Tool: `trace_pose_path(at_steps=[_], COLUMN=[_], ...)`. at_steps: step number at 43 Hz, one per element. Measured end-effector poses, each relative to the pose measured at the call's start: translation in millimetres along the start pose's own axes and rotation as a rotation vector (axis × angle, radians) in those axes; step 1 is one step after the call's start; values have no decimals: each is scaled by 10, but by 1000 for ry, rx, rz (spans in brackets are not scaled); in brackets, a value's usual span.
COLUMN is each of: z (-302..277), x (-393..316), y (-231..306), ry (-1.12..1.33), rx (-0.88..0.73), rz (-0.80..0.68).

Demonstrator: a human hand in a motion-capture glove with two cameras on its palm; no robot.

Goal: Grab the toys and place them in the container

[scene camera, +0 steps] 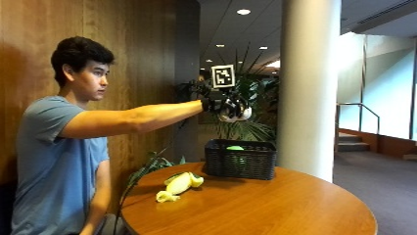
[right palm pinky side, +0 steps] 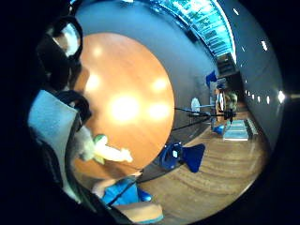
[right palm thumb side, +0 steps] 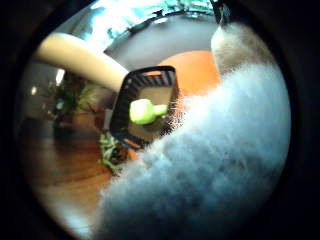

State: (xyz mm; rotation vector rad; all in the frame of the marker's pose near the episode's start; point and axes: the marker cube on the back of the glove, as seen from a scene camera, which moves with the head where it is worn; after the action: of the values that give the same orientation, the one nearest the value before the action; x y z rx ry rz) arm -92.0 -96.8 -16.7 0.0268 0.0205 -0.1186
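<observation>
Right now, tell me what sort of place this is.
Probably a lobby or common area of a large building: a thick white column, wood-panelled wall, potted plants and steps with a railing behind the round table.

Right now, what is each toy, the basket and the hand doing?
Gloved right hand: raised above the basket, gripping the fluffy white toy.
Fluffy white toy: held in the air over the basket.
Black basket: upright on the round table, open.
Green toy: lying inside the basket.
Yellow toy: lying on the table beside the basket.

basket (scene camera: pixel 240 159) on table (scene camera: pixel 273 205), toy (scene camera: pixel 176 185) lying just beside it, hand (scene camera: pixel 221 105) with plush toy (scene camera: pixel 234 113) above basket
</observation>
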Motion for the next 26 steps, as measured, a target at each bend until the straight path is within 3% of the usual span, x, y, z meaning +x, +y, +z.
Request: trace_pose_path(at_steps=[10,26], z=[-48,630], x=[-904,-1205], y=[49,-73], ry=[45,-4], rx=[12,-79], rz=[-212,-240])
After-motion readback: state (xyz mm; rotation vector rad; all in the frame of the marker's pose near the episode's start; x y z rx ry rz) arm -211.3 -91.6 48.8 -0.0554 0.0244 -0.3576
